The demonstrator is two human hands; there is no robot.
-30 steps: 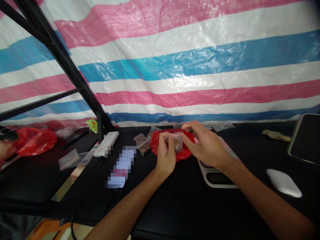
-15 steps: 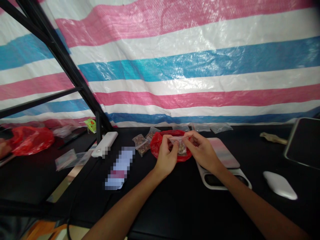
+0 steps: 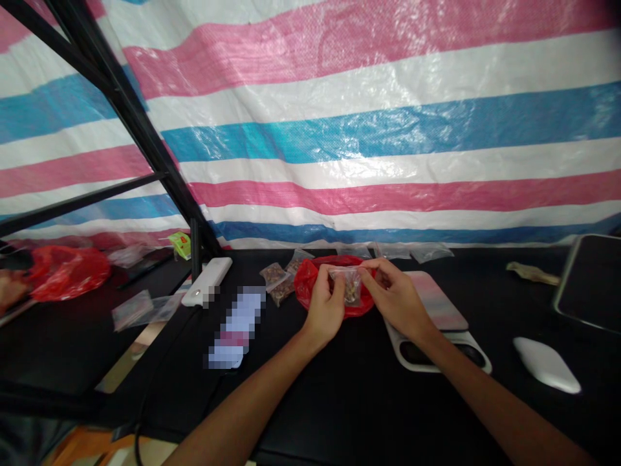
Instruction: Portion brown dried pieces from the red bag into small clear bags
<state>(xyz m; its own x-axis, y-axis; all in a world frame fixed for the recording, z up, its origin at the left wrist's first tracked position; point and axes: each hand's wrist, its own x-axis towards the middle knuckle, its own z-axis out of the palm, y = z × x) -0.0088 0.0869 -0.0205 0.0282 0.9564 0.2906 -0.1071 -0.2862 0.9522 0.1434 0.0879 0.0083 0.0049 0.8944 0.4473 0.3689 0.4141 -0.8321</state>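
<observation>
Between my two hands is a small clear zip bag [image 3: 352,289] with some brownish bits inside. My left hand [image 3: 324,303] pinches its top edge at the left, and my right hand [image 3: 394,291] pinches the same edge at the right. Under and behind the zip bag spreads an open red plastic bag [image 3: 305,285]; its contents are mostly hidden by my hands. To the left lie several filled zip bags [image 3: 281,290] with brown bits in them. A white kitchen scale [image 3: 436,301] sits beneath my right wrist, which covers part of its front.
Flat clear bags [image 3: 392,250] lie along the table's back edge. At left are a white power strip [image 3: 208,281], a blurred-out phone [image 3: 237,327] and a black metal frame [image 3: 195,239]. A white mouse [image 3: 546,364] and a dark tablet [image 3: 589,281] are at right. Another person's hand [image 3: 10,288] shows far left.
The zip bag hangs a bit flatter and more face-on between my hands, its top edge still pinched on both sides. The whole view has shifted slightly.
</observation>
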